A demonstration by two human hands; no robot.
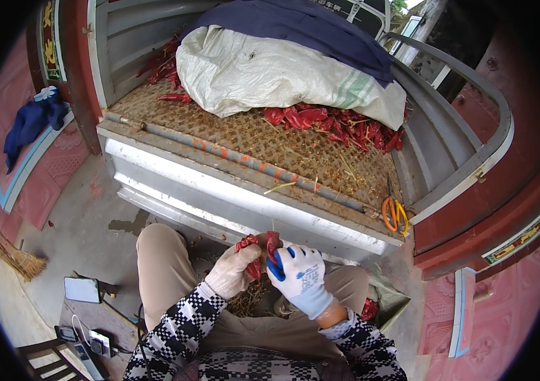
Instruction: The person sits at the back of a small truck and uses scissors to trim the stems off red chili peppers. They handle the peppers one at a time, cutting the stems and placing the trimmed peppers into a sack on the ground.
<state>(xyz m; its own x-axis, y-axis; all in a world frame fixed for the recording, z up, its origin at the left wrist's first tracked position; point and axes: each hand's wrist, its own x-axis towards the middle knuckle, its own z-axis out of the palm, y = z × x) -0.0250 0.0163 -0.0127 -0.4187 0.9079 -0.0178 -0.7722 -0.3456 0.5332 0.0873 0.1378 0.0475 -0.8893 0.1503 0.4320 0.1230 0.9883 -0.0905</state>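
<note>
My left hand [230,274] in a cream knit glove is closed around a wrinkled red dried pepper [247,242], held just above my lap. Beside it, my right hand [296,276], in a white and blue glove, grips another red dried pepper [272,238] with a thin pale stem pointing up. Below my hands, between my knees, lie plant scraps [243,303]. In front of me, a rusty truck bed [232,133] holds a pile of red peppers [346,130], partly covered by a white woven sack [251,73] with a dark blue cloth [311,35] over it.
Orange-handled scissors [392,214] rest at the bed's right corner. An open sack [387,298] stands by my right knee. At lower left are a small stool [73,324] with devices, a phone [81,289] and a dark chair [41,355]. A broom [13,257] leans at the left wall.
</note>
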